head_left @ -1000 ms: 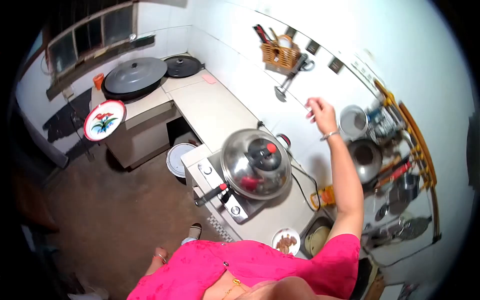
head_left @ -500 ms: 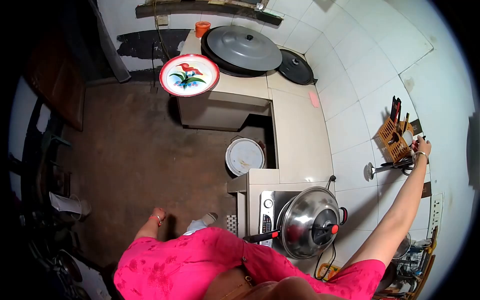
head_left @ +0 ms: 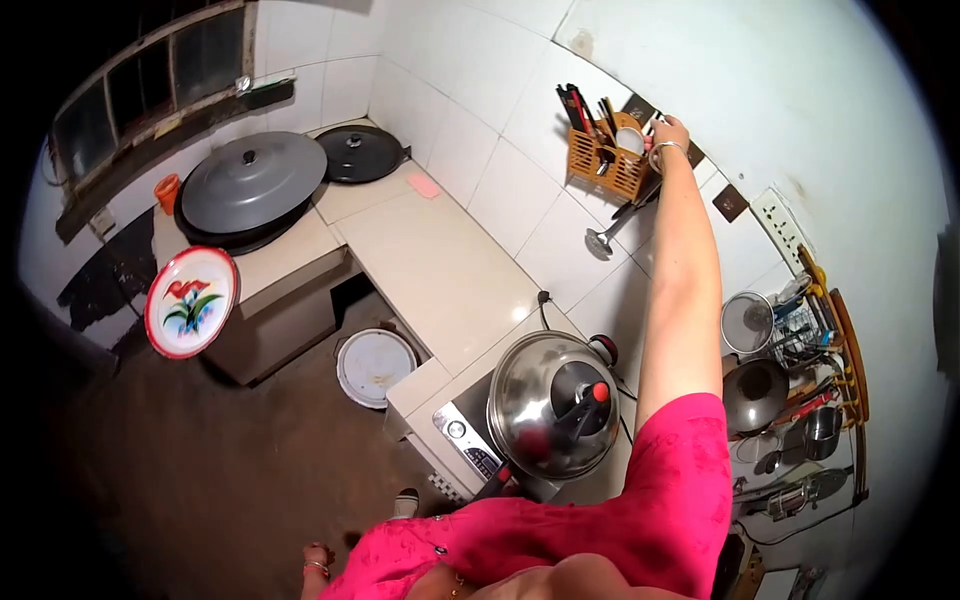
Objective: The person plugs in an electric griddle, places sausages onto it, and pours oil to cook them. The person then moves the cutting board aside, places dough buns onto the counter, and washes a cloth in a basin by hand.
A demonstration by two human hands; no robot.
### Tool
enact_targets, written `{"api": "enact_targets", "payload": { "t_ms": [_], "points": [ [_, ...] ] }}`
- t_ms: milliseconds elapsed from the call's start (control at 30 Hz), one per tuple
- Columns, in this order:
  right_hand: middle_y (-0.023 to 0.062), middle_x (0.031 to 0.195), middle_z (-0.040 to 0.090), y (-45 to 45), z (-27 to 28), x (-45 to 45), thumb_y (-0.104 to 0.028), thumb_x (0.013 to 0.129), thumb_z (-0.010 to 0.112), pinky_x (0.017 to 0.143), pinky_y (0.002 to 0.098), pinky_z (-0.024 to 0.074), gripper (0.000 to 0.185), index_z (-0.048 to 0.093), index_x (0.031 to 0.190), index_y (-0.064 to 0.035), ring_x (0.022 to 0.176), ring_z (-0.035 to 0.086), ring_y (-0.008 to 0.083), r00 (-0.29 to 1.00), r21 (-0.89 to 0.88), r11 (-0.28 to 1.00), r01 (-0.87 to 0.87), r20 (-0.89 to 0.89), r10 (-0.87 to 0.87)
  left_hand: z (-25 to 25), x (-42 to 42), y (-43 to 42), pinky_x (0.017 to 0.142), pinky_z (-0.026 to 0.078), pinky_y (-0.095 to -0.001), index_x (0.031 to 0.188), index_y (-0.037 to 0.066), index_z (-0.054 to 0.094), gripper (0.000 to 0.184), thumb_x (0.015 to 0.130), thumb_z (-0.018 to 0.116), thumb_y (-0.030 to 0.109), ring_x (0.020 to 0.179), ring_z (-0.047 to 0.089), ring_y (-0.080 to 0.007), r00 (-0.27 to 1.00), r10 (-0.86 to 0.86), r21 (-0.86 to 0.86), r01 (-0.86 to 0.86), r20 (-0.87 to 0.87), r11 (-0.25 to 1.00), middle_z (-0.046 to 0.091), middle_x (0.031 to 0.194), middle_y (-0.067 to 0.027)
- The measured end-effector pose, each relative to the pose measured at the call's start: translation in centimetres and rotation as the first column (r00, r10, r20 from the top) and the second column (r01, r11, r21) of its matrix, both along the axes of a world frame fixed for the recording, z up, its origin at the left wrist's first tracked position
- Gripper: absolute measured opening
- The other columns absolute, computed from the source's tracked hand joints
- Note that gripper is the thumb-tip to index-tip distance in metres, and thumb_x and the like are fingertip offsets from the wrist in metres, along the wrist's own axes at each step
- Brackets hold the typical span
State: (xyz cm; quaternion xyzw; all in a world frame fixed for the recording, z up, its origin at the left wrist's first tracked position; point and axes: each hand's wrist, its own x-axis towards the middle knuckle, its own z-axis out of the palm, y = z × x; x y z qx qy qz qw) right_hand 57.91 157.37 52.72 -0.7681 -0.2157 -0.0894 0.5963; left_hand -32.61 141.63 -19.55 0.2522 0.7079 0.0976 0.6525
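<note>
Basket [head_left: 622, 178] hung on far right wall [head_left: 455, 95], utensils [head_left: 575, 106] inside; right hand [head_left: 672, 132] at right edge, grip unclear. Reach seemed complete, nothing visibly lifted out. Left hand [head_left: 318, 554] hung near left, grip unclear.

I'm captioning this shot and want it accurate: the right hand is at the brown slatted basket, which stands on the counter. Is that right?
One part is wrong: the brown slatted basket is up on the tiled wall, not standing on the counter, as the head view shows. The right hand is indeed at it.
</note>
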Motion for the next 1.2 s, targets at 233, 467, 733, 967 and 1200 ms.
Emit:
{"api": "enact_targets", "payload": {
  "t_ms": [233,467,733,967,1200],
  "points": [
    [0.0139,0.078,0.066,0.2,-0.6,2.9,-0.025,0.081,0.062,0.057,0.0341,0.0508,0.03,0.066,0.101,-0.0037,0.058,0.064,0.0218,0.867,-0.285,0.907,0.311,0.477,-0.147,2.3,2.3,3.9,0.035,0.03,-0.0321,0.074,0.01,0.043,0.011,0.083,0.042,0.003,0.041,0.04,-0.0191,0.99,0.112,0.072,-0.118,0.085,0.99,0.041,0.056,-0.0029],
    [0.0192,0.085,0.064,-5.7,5.1,-3.7,-0.034,0.086,0.053,0.074,0.0448,0.0462,0.034,0.066,0.088,-0.0029,0.081,0.061,0.0384,0.534,0.049,0.946,0.319,0.816,-0.223,3.9,3.1,3.7,0.037,0.034,-0.0343,0.073,0.007,0.045,0.01,0.082,0.044,0.002,0.044,0.046,-0.0216,0.999,-0.032,0.045,0.031,0.01,0.998,0.045,0.059,-0.0042],
    [0.0182,0.087,0.06,-32.4,4.0,-24.9,-0.012,0.082,0.057,0.072,0.0397,0.0464,0.014,0.057,0.092,-0.0015,0.08,0.058,0.036,0.257,-0.089,0.933,0.35,0.966,-0.004,4.7,4.6,4.0,0.044,0.04,-0.0351,0.071,0.004,0.05,0.013,0.082,0.046,0.007,0.05,0.051,-0.021,0.639,-0.742,0.019,0.76,-0.204,0.65,0.051,0.061,-0.0066],
    [0.0166,0.091,0.056,-64.2,-13.6,-40.9,0.003,0.085,0.051,0.072,0.0366,0.0465,0.018,0.047,0.102,0.0008,0.078,0.057,0.0306,0.643,-0.287,0.919,0.27,0.764,0.05,2.3,11.8,2.8,0.049,0.044,-0.0359,0.069,0.001,0.055,0.018,0.083,0.048,0.011,0.055,0.055,-0.0206,-0.01,-0.931,0.072,0.997,-0.365,-0.039,0.056,0.062,-0.0088],
    [0.0073,0.086,0.053,-86.9,-42.1,-70.2,-0.025,0.098,0.039,0.069,0.0313,0.0454,0.037,0.041,0.122,0.0031,0.075,0.051,0.0169,0.212,-0.418,0.525,0.741,-0.596,-0.774,9.9,22.9,-12.0,0.049,0.044,-0.0296,0.079,-0.001,0.063,0.017,0.085,0.055,0.013,0.055,0.057,-0.0183,0.021,-0.986,0.243,0.97,-0.165,-0.02,0.062,0.068,-0.0103]
  ]
}}
